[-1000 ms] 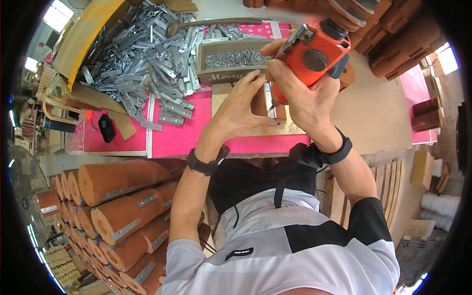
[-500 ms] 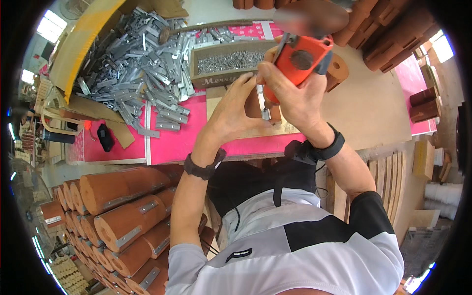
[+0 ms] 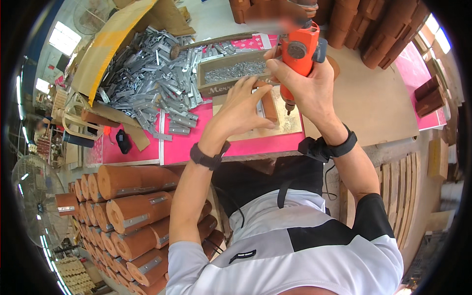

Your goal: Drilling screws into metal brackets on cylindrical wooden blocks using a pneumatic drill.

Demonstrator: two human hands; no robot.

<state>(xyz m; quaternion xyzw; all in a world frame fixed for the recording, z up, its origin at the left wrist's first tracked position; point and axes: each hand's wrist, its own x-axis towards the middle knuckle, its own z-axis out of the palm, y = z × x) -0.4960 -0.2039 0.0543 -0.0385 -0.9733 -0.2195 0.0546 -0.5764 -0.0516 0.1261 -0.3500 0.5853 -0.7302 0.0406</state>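
Note:
My left hand [image 3: 241,109] bends its thumb and fingers around a short reddish-brown block [image 3: 268,105] lying on a pale wooden board [image 3: 287,126]. A metal strip on the block is mostly hidden by this hand. My right hand [image 3: 317,88] is closed around an orange power screwdriver [image 3: 301,49]. Its bit points down just right of the block, apart from it. Beyond my left hand stands a wooden tray [image 3: 209,89] of small screws. A heap of silvery metal strips [image 3: 147,73] spreads to the left, partly under a cardboard box [image 3: 110,54].
Stacked brown cylinders [image 3: 135,183] with metal strips fill the lower left. More brown pieces [image 3: 388,34] stand at the far right, beside a brown sheet [image 3: 364,93] on the pink-covered table [image 3: 211,153]. A wooden pallet [image 3: 400,189] lies lower right; a fan [image 3: 37,196] stands left.
The screwdriver has come off the block, shifting right and turning more upright, so its bit now shows. My left hand stays at the block. The whole view has shifted slightly.

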